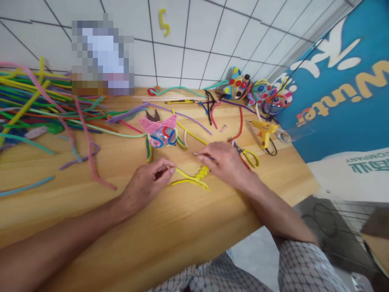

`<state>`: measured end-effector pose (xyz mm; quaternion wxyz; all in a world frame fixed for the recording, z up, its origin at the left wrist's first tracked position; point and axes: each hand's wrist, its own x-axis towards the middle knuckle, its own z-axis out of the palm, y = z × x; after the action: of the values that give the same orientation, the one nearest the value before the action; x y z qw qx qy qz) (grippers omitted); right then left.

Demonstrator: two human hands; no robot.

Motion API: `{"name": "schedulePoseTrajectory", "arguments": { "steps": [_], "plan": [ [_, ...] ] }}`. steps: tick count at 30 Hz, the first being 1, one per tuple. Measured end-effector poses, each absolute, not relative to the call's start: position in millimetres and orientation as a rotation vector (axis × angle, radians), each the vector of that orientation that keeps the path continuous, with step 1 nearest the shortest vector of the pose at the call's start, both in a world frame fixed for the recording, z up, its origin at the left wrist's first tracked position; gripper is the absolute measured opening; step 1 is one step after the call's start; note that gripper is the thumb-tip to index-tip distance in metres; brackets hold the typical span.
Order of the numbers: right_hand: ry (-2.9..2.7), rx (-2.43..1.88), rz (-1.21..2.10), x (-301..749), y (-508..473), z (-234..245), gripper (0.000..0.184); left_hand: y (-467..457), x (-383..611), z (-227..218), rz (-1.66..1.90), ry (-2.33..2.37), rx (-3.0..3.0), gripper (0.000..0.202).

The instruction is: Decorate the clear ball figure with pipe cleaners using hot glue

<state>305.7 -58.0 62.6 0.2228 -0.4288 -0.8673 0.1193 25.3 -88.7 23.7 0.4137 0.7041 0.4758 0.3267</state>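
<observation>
My left hand (152, 175) is closed, its thumb and forefinger pinching one end of a yellow pipe cleaner (187, 174). That pipe cleaner runs right into a zigzag coil (202, 172) below my right hand; a second yellow strand lies beneath it. In my closed right hand (223, 162) is a thin pen-like tool (195, 153) with a metal tip pointing left; its exact kind is hidden by the fingers. Just beyond my hands stands a clear ball figure (164, 136) with pink pipe-cleaner ears and red and blue loops. Green-handled pliers (149, 148) lie around it.
Scissors (251, 157) with yellow handles lie right of my right hand, near a yellow glue gun (265, 130). Many loose pipe cleaners (36, 97) pile up at the left. Along the wall are a utility knife (179, 102) and decorated ball figures (238, 86).
</observation>
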Motion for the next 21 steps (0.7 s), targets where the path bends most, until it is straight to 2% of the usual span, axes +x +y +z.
{"name": "schedulePoseTrajectory", "arguments": {
  "steps": [2,7,10,12,15,21],
  "plan": [
    [-2.307,-1.324,0.314,326.1,-49.1,81.2,0.015,-88.5,25.5,21.8,0.797,1.218,1.841,0.027],
    [-2.249,-1.567,0.278,365.5,-46.3,105.1,0.014,-91.1,24.4,11.2,0.744,1.124,2.069,0.024],
    [-2.304,-1.702,0.305,373.2,-56.2,98.2,0.013,-93.4,23.0,3.0,0.744,1.058,2.178,0.026],
    [-2.345,-1.801,0.309,372.7,-63.5,89.4,0.012,-94.3,22.4,0.0,0.739,1.082,2.221,0.034],
    [-2.392,-1.920,0.295,365.3,-70.6,74.8,0.021,-94.7,22.1,0.2,0.720,1.116,2.233,0.049],
    [-2.344,-2.090,0.201,348.4,-67.6,56.1,0.027,-95.5,22.1,3.4,0.764,1.111,2.181,0.058]
  ]
}}
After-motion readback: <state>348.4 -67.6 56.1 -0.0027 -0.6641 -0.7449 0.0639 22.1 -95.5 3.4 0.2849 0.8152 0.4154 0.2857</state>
